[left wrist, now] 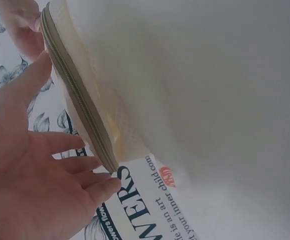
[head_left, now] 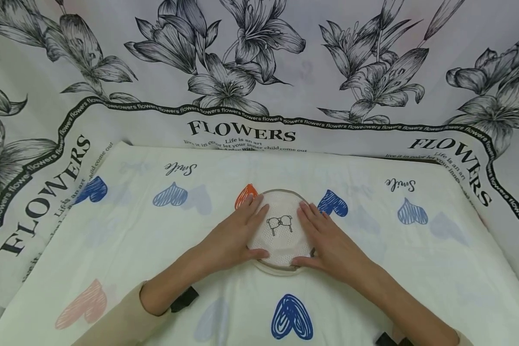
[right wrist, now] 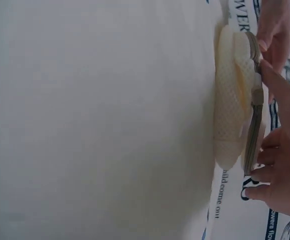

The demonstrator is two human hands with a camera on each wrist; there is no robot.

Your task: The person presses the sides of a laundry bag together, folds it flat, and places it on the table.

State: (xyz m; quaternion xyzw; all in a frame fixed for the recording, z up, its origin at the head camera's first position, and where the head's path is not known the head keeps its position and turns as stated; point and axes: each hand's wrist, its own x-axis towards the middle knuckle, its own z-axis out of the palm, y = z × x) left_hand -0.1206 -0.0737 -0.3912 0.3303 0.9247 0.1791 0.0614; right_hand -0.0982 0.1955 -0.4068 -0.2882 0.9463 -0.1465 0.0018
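Note:
A round white mesh laundry bag [head_left: 283, 245], with a zip round its rim and a small black line drawing on top, lies on the heart-print cloth. My left hand [head_left: 233, 235] rests along its left edge, fingers straight and thumb near the front rim. Mirroring it, my right hand [head_left: 328, 242] touches the right edge with extended fingers. In the left wrist view, the zip [left wrist: 77, 90] runs beside the left fingertips. The right wrist view shows the bag's thick mesh side [right wrist: 228, 115] and the zip next to the right fingers.
White cloth [head_left: 134, 259] printed with hearts and the word Smile covers the surface. Behind it hangs a flower-printed fabric [head_left: 302, 96] with a black lettered band. A dark strap piece [head_left: 184, 299] sits at the left wrist.

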